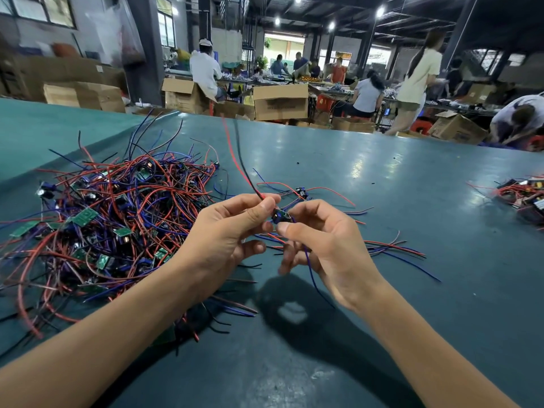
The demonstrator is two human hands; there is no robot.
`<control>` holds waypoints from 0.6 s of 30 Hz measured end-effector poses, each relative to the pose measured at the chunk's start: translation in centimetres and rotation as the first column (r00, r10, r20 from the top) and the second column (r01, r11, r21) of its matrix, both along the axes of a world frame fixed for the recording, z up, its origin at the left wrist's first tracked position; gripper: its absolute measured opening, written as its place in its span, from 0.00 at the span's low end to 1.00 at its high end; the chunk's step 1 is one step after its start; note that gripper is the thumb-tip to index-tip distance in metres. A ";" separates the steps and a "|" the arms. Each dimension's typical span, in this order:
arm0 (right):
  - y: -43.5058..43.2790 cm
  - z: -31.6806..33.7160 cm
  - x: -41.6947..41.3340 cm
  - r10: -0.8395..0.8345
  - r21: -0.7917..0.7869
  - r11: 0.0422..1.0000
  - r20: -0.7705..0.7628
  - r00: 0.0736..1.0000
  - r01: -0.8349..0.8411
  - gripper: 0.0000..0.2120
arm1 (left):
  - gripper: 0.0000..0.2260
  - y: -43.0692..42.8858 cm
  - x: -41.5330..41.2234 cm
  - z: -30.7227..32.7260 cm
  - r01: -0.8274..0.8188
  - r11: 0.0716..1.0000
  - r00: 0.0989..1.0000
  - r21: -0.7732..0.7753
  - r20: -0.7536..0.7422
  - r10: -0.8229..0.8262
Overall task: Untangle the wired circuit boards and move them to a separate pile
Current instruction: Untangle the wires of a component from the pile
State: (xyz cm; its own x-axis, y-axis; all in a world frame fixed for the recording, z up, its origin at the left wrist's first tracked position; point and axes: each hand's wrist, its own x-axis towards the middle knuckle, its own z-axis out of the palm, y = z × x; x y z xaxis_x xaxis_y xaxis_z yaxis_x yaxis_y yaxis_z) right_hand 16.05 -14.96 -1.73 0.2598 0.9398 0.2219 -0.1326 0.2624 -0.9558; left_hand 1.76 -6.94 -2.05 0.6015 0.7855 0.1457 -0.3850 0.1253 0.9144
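Head view: left hand (223, 231) is pinching the red and black wires (242, 167), right hand (323, 240) is gripping the circuit board (280, 217); slow, straight pulling is likely serving best.

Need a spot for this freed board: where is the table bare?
Bare table runs between the loose wires beside the right hand and the small pile at the right edge. The tangled pile crowds the left.
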 end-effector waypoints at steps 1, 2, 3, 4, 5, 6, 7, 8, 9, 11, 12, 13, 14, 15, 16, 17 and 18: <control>0.0 0.0 0.0 0.002 -0.017 1.000 -0.015 1.000 -0.002 0.11 | 0.09 0.1 0.0 0.0 -0.011 1.000 1.000 -0.003 -0.002 0.011; 0.0 0.0 -0.1 0.006 -0.036 0.999 -0.039 0.999 -0.007 0.10 | 0.09 0.2 0.0 -0.1 -0.025 1.000 1.000 -0.009 -0.006 0.024; 0.0 0.1 0.0 0.015 -0.059 0.998 -0.066 0.998 -0.019 0.09 | 0.09 0.2 0.0 -0.1 -0.037 0.999 0.999 -0.017 -0.009 0.037; -0.1 0.1 0.1 0.027 -0.085 0.996 -0.086 0.996 -0.035 0.08 | 0.09 0.3 0.0 -0.2 -0.050 0.999 0.999 -0.022 -0.012 0.050; -0.1 0.2 0.3 0.038 -0.112 0.993 -0.088 0.995 -0.048 0.07 | 0.09 0.4 -0.1 -0.2 -0.062 0.998 0.998 -0.021 -0.015 0.062; -0.1 0.2 0.5 0.042 -0.137 0.989 -0.067 0.997 -0.051 0.07 | 0.09 0.5 -0.1 -0.2 -0.074 0.997 0.997 -0.018 -0.017 0.074; -0.1 0.3 0.8 0.040 -0.154 0.987 -0.029 0.999 -0.044 0.06 | 0.10 0.6 -0.1 -0.2 -0.086 0.996 0.996 -0.018 -0.019 0.086; -0.2 0.3 1.1 0.029 -0.158 0.987 0.027 0.999 -0.024 0.05 | 0.11 0.7 -0.2 -0.2 -0.100 0.995 0.995 -0.022 -0.022 0.100; -0.2 0.3 1.3 0.003 -0.141 0.990 0.111 0.994 0.013 0.05 | 0.12 0.7 -0.2 -0.2 -0.114 0.993 0.993 -0.026 -0.027 0.113; -0.2 0.1 1.6 -0.102 -0.032 0.992 0.351 0.931 0.121 0.07 | 0.12 0.8 -0.2 -0.2 -0.133 0.991 0.990 -0.024 -0.047 0.131; -0.2 -0.2 1.7 -0.167 0.041 0.985 0.458 0.873 0.167 0.10 | 0.12 0.9 -0.2 -0.2 -0.137 0.990 0.989 -0.017 -0.056 0.136; -0.2 -0.4 1.9 -0.224 0.103 0.974 0.535 0.815 0.200 0.11 | 0.12 0.9 -0.2 -0.3 -0.139 0.990 0.988 -0.011 -0.062 0.138; -0.2 -0.7 2.0 -0.269 0.152 0.963 0.583 0.767 0.223 0.12 | 0.11 0.9 -0.2 -0.3 -0.142 0.990 0.988 -0.004 -0.066 0.141; -0.2 -0.8 2.0 -0.301 0.188 0.954 0.610 0.733 0.235 0.11 | 0.10 1.0 -0.2 -0.4 -0.146 0.989 0.987 0.003 -0.070 0.146; -0.2 -0.8 2.2 -0.322 0.214 0.947 0.627 0.709 0.240 0.09 | 0.10 1.0 -0.2 -0.4 -0.154 0.988 0.985 0.009 -0.074 0.154; -0.2 -0.8 2.3 -0.333 0.230 0.943 0.638 0.694 0.241 0.08 | 0.09 1.0 -0.2 -0.4 -0.164 0.986 0.983 0.009 -0.075 0.165; -0.3 -0.7 2.6 -0.340 0.241 0.940 0.649 0.681 0.240 0.07 | 0.09 1.1 -0.2 -0.4 -0.177 0.984 0.982 -0.003 -0.072 0.176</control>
State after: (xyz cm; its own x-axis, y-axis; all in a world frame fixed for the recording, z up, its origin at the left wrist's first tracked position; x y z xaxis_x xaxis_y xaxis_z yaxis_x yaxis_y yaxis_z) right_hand 18.61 -15.25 -2.43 0.2492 0.7937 0.5550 0.6339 0.2996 -0.7131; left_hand 1.56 -5.88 -2.43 0.4616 0.8814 0.1001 -0.3359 0.0693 0.9393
